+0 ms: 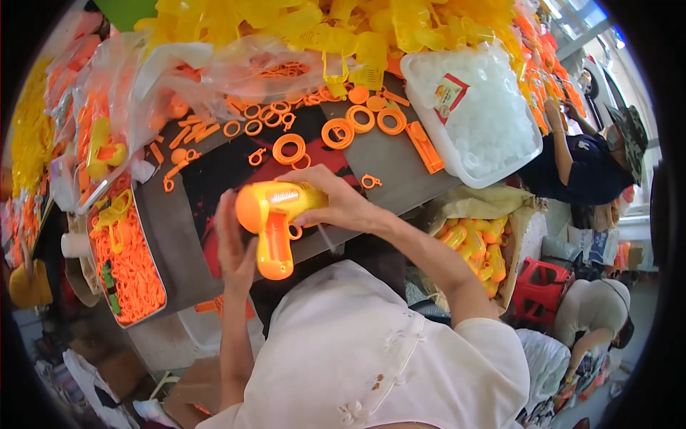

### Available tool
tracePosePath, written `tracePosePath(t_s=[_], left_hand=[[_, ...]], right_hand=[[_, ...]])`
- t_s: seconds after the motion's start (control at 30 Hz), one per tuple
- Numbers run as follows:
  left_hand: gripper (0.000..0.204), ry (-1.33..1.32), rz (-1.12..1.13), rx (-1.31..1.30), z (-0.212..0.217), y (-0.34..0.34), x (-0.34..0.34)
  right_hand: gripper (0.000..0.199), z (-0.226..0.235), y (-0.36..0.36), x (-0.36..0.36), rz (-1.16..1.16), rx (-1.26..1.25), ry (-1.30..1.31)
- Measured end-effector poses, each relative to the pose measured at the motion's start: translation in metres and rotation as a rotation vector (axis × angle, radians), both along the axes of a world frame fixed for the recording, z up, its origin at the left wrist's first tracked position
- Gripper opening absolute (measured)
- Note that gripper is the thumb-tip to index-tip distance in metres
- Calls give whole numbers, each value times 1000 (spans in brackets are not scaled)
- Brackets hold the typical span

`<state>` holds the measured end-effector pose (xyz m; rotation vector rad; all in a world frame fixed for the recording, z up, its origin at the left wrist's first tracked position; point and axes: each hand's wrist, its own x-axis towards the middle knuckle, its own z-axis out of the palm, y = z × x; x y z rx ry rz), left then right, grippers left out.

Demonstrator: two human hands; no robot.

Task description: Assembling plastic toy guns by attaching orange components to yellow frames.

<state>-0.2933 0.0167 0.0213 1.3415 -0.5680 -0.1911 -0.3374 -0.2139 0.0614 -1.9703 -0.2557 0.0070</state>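
Note:
In front of my chest is a yellow-and-orange toy shaped like a hair dryer, with a round orange end and a handle whose hollow inside shows. My right hand is wrapped round its yellow barrel from the right. Close beside the orange end and the handle, my left hand has its fingers stretched upward and its thumb apart; whether it touches the toy I cannot tell. Orange rings and small ringed pieces lie on the dark mat beyond my hands.
A white tub of whitish translucent pieces stands at far right. Below it, a lined box holds several similar toys. At left is a tray of small orange parts. Yellow shells are heaped at the back. Two people work at right.

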Motion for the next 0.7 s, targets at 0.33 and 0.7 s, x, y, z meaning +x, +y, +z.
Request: tracePosePath(t_s=[0.33,0.7], left_hand=[[70,-582,141,867,59,-12,28],[70,-723,114,1099,46,-17,16]], right_hand=[[18,-18,-44,31,-498,-88,-172],[23,-22,3,165,-188,-518,-175]])
